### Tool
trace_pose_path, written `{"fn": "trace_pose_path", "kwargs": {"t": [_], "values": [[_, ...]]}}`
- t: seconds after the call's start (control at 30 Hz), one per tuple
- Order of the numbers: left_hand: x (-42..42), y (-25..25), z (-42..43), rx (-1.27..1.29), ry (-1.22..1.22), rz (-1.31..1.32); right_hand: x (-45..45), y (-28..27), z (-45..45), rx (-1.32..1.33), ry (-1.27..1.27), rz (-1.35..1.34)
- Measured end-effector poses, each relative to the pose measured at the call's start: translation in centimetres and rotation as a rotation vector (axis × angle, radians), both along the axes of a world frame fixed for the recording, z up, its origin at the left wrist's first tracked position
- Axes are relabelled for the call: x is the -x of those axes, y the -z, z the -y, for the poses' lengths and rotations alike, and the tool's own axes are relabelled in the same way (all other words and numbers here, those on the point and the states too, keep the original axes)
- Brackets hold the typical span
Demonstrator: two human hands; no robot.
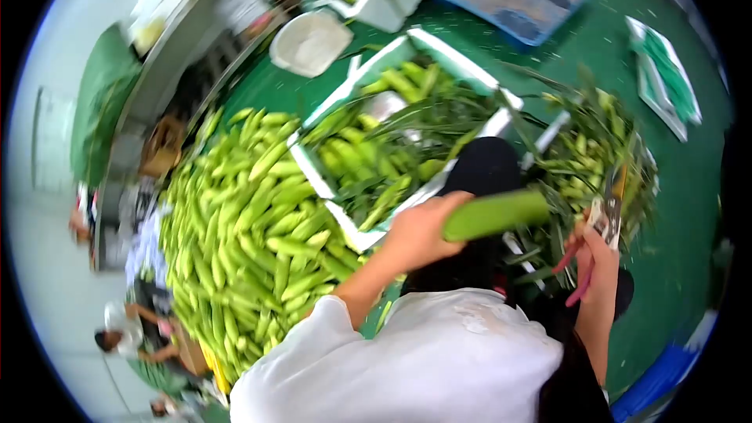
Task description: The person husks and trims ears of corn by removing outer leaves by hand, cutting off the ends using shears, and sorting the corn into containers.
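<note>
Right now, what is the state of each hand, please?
Left hand: closed around a green ear of corn.
Right hand: closed, holding red-handled shears.

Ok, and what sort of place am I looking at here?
Probably a corn trimming or packing room: there's a big heap of green ears, a white foam box of ears and leaves, and red-handled shears in the right hand.

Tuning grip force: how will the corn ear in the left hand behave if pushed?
The corn ear likely handles stiff: it juts from the left hand without visible sag. Its long, rounded shape suggests it could roll sideways. Its green surface looks smooth, so it may slip, though blur hides fine texture.
</note>
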State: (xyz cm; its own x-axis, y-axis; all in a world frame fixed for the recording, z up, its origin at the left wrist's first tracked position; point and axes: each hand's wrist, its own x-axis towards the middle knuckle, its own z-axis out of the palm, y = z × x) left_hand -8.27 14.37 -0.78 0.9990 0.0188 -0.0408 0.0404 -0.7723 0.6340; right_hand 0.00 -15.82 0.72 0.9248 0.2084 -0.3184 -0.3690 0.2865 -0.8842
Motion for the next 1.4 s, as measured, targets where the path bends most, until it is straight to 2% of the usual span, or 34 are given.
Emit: {"fn": "trace_pose_path", "kwargs": {"t": [0.03,0.07,0.1,0.13,0.17,0.23,0.27,0.3,0.33,0.4,0.47,0.5,0.53,0.6,0.67,0.7,0.73,0.8,0.83,0.87,0.93,0.97,1.0,1.07,1.1,1.13,1.2,1.33,1.4], "values": [[1.4,-0.9,-3.4,-0.002,-0.210,-0.360,0.5,0.4,-0.8,-0.085,-0.069,-0.070],[4.4,4.0,-7.9,0.141,-0.385,-0.140,1.0,0.7,-1.4,-0.167,-0.128,-0.139],[6.9,5.3,-11.7,0.435,-0.643,-0.179,1.7,1.8,-1.8,-0.212,-0.183,-0.229],[9.7,5.6,-15.7,0.541,-0.834,-0.184,2.5,3.4,-1.9,-0.252,-0.231,-0.320],[13.6,9.6,-20.7,0.545,-1.154,-0.133,3.4,5.6,-1.3,-0.263,-0.269,-0.421],[20.2,11.7,-29.8,0.668,-1.435,-0.064,5.1,7.1,-0.8,-0.219,-0.304,-0.546],[24.3,15.1,-35.4,0.742,-1.564,0.072,5.9,6.6,-0.6,-0.166,-0.301,-0.571],[25.6,15.0,-38.4,0.769,-1.838,0.349,6.4,6.6,0.2,-0.184,-0.253,-0.611],[24.2,14.8,-42.0,0.782,-2.085,0.654,6.8,8.3,2.4,-0.029,-0.278,-0.619],[19.7,15.5,-45.1,0.750,-1.910,1.139,7.6,8.7,3.6,-0.119,-0.237,-0.676],[9.5,15.8,-44.0,0.627,-1.474,1.074,8.0,8.7,4.2,-0.150,-0.233,-0.653],[4.3,18.2,-44.3,0.541,-1.248,0.995,8.0,8.2,3.9,-0.113,-0.241,-0.630],[-0.3,19.6,-44.5,0.240,-0.972,0.700,8.1,7.5,3.6,-0.076,-0.246,-0.611],[-7.9,22.0,-41.9,-0.148,-0.816,0.300,8.7,5.6,2.2,-0.049,-0.176,-0.604],[-11.5,25.6,-40.8,-0.453,-0.742,0.062,8.8,6.4,3.2,-0.057,-0.203,-0.533],[-11.9,25.1,-39.1,-0.639,-0.730,0.054,8.9,5.6,2.8,-0.112,-0.152,-0.548],[-12.4,23.3,-37.7,-0.797,-0.689,-0.070,9.4,4.7,1.8,-0.123,-0.054,-0.525],[-14.3,19.6,-36.7,-0.632,-0.631,-0.437,9.8,5.7,2.6,-0.185,-0.027,-0.499],[-15.4,18.2,-36.4,-0.635,-0.589,-0.615,9.9,6.1,2.9,-0.197,-0.012,-0.498],[-15.2,18.3,-35.8,-0.627,-0.643,-0.546,9.7,6.5,3.2,-0.171,0.002,-0.528],[-14.7,19.8,-35.0,-0.611,-0.752,-0.397,8.7,4.5,1.4,-0.282,-0.001,-0.485],[-15.3,24.4,-37.7,-0.244,-0.853,-0.447,8.2,4.8,1.3,-0.301,-0.062,-0.459],[-14.6,23.2,-35.7,-0.250,-0.857,-0.416,7.8,5.0,1.3,-0.319,-0.121,-0.431],[-14.6,28.8,-37.5,0.321,-0.862,-0.567,7.1,3.2,0.5,-0.328,-0.098,-0.426],[-13.7,25.4,-34.4,0.613,-0.879,-0.571,6.8,2.9,0.5,-0.299,-0.085,-0.396],[-12.3,19.9,-29.2,0.908,-0.888,-0.570,6.9,2.7,0.8,-0.268,-0.073,-0.367],[-9.7,15.5,-22.7,1.277,-0.966,-0.432,6.6,3.6,1.9,-0.213,-0.130,-0.271],[-6.8,7.8,-6.4,1.444,-0.568,-0.180,5.0,3.8,2.6,-0.080,-0.280,-0.219],[-6.7,7.7,-2.0,1.353,-0.396,-0.221,3.1,3.2,2.1,0.230,-0.415,0.075]]}}
